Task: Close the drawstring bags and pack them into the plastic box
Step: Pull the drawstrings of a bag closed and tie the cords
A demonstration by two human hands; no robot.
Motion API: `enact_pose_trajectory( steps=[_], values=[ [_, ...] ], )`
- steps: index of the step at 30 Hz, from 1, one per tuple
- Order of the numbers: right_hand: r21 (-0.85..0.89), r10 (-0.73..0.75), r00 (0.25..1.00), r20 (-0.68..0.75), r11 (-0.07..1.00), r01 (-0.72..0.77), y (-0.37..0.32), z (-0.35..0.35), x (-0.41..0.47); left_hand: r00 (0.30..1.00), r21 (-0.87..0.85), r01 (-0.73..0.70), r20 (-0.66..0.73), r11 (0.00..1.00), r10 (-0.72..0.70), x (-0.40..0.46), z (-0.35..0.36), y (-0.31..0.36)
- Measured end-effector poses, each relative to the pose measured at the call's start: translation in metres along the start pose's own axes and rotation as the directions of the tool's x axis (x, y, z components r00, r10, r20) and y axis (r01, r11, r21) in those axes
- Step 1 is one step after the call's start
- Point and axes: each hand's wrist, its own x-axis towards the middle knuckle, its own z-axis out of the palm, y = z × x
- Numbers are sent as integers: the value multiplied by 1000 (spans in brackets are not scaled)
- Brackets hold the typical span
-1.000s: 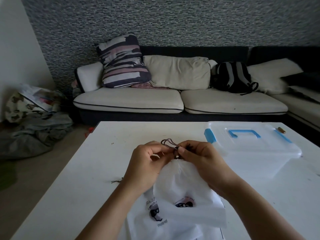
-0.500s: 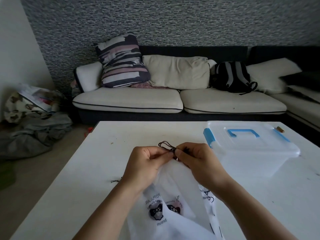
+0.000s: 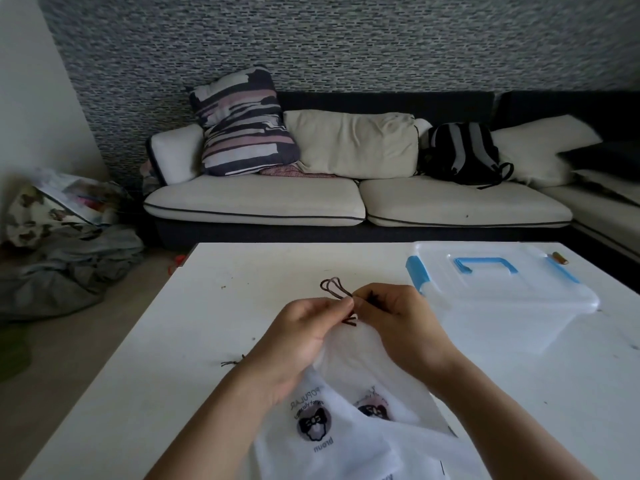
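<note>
So the white drawstring bag [image 3: 356, 355] is that thin, slightly see-through nonwoven stuff, and its gathered neck is bunched up right between the two hands, with the rest of it draping down toward the person over more bags of the same kind [image 3: 332, 441] lying flat under the wrists, each with a round printed logo of a little bow and some lettering. The dark brown cord [image 3: 334, 289] sticks out past the fingertips as a couple of skinny loops, plus short ends poking out below the pinch. The left hand [image 3: 304, 336] has its fingers curled, pinching the neck and cord, and the right hand [image 3: 398, 323] is curled in the same way right against it, so the two are basically touching at the fingertips. Just beyond and to the right of the right hand sits the plastic box [image 3: 502, 299], clear and rounded at the corners, lid on, with a flat blue handle and blue clips at the sides. Left of the left wrist there's a small scrap of dark string [image 3: 231, 362] on the smooth white table [image 3: 145, 375]. Farther out past the hands is a cream-cushioned sofa [image 3: 346, 202] with a striped pillow [image 3: 242, 123] and a black backpack [image 3: 460, 150].
</note>
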Motion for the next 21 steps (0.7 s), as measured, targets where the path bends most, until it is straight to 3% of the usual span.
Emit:
enact_pose_trajectory(
  steps=[3,7,17,21],
  values=[
    [89,34,999,27,995,-36,1,-6,1,984,198,-163,-31,966,173,2,-7,2],
    [135,37,998,56,990,-45,-1,-8,-1,927,422,-323,-39,847,373,3,-17,5],
    [261,131,989,64,955,-143,-1,-7,1,858,523,-430,-15,736,513,0,-18,2],
    [269,153,987,57,949,-163,1,-7,1,825,524,-417,-124,742,552,-1,-10,-4]
  ],
)
